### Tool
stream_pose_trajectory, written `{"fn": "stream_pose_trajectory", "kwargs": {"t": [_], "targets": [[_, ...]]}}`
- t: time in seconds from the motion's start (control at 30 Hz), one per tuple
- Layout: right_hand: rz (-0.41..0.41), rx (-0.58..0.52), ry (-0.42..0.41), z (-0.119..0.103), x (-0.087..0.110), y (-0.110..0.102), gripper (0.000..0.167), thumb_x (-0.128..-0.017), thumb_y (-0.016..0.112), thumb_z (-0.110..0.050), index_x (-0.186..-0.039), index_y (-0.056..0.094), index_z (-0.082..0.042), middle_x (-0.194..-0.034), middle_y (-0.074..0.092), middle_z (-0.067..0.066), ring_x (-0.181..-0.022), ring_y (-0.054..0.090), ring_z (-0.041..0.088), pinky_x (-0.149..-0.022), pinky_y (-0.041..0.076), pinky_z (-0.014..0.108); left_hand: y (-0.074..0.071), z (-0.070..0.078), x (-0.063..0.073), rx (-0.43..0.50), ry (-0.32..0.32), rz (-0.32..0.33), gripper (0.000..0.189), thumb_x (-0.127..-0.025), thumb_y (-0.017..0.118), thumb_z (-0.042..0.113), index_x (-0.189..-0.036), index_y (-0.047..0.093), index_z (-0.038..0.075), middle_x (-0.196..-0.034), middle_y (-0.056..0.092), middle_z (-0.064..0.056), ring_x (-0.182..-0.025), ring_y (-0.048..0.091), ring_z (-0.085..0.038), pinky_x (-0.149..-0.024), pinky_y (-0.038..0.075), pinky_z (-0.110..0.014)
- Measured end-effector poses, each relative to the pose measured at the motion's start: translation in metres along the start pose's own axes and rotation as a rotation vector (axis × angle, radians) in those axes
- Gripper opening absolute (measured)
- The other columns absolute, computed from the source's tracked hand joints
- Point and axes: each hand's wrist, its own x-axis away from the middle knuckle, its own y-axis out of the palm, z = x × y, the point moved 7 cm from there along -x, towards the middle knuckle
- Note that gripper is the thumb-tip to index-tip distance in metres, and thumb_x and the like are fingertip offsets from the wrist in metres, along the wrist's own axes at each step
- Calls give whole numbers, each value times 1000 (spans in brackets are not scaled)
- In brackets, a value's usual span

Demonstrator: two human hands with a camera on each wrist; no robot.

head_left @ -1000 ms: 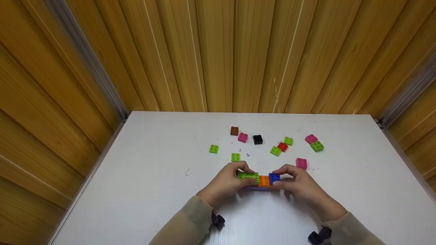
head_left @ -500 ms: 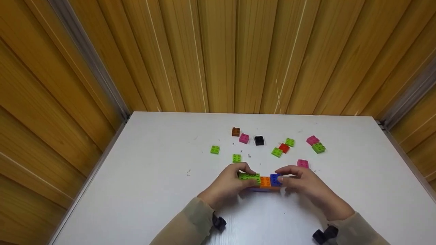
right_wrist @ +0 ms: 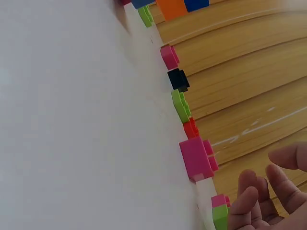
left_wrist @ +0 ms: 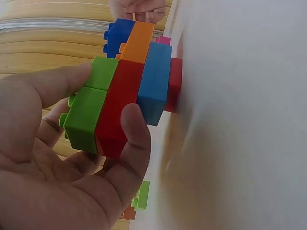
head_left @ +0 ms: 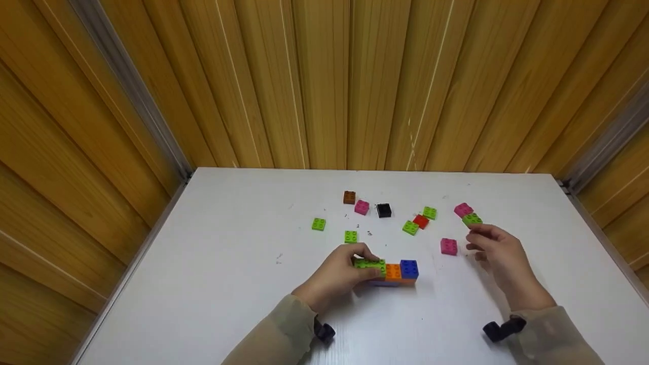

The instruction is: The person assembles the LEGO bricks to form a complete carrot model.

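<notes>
My left hand (head_left: 332, 274) grips the left end of a structure of stacked toy bricks (head_left: 393, 272) near the front of the table. In the left wrist view, its thumb and fingers close around green bricks (left_wrist: 85, 117) on a red brick (left_wrist: 127, 91); below sit a blue brick (left_wrist: 156, 81) and another red one. An orange brick (left_wrist: 138, 40) and a dark blue brick (left_wrist: 121, 36) form the far end. My right hand (head_left: 499, 256) hovers empty with loosely bent fingers, fingertips just in front of a green brick (head_left: 472, 218). A pink brick (head_left: 448, 246) lies to its left.
On the white table (head_left: 228, 243), another pink brick (head_left: 463, 209) touches the green one. Farther left lie a red brick (head_left: 421, 221) between two green ones, a black brick (head_left: 384, 210), a pink brick (head_left: 361, 207), a brown brick (head_left: 349, 197) and more green bricks (head_left: 318, 224).
My right hand has let go of the dark blue brick on the structure and moved right and away from me to the loose green brick. My left hand keeps its grip in place.
</notes>
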Motion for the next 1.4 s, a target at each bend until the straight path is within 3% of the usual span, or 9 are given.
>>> {"fn": "stream_pose_trajectory", "kwargs": {"t": [0.13, 0.4, 0.6, 0.67, 0.9, 0.97, 1.4], "targets": [[-18, 84, 42, 7, -6, 0, 57, -112, 71, -26, -164, 54, -10, -125, 70, -13, -102, 70, 7, -83, 57, 28, -1, -1, 0, 6, -9, 1, 12, -98, 90, 24, -102, 81, 30, -130, 76, 7, -116, 64, -18, -111, 53, -44], [-59, 202, 59, 14, -5, 9, 59, -112, 72, -32, -164, 57, -8, -116, 76, -12, -97, 66, 13, -80, 58, 28, 1, -3, 0, 34, -34, -10, 13, -98, 91, 24, -104, 82, 31, -132, 75, 5, -122, 63, -20, -115, 56, -47], [-79, 282, 46, 15, -3, 14, 64, -111, 73, -37, -166, 56, -9, -153, 72, 13, -106, 68, 15, -86, 60, 25, 2, -3, 0, 35, -39, -12, 13, -99, 90, 25, -104, 81, 32, -131, 75, 7, -121, 64, -19, -115, 56, -47], [-81, 293, 41, 15, -3, 15, 64, -111, 73, -37, -166, 56, -8, -158, 69, 16, -105, 68, 15, -85, 61, 25, 2, -4, 0, 34, -45, -10, 13, -99, 90, 25, -103, 81, 33, -131, 74, 7, -121, 64, -20, -116, 56, -47], [-89, 327, -13, 12, -4, 15, 57, -112, 71, -28, -160, 59, -1, -121, 83, 2, -87, 68, 13, -70, 57, 27, 1, -2, -1, 9, -6, -11, 12, -99, 90, 25, -105, 81, 30, -135, 75, 5, -121, 63, -17, -112, 56, -44], [-83, 335, -31, 11, -4, 15, 54, -111, 72, -26, -157, 62, 1, -118, 84, 3, -85, 69, 14, -68, 57, 28, 1, -1, -1, 0, 9, -12, 12, -99, 90, 25, -105, 81, 30, -135, 75, 5, -121, 63, -16, -111, 56, -42], [-50, 391, -40, 2, 0, 21, 51, -110, 73, -34, -152, 68, -5, -129, 73, 14, -91, 68, 19, -74, 61, 27, 1, -3, 0, 7, -22, -10, 21, -98, 91, 28, -114, 77, 30, -126, 72, 6, -119, 62, -17, -118, 52, -48]]}}
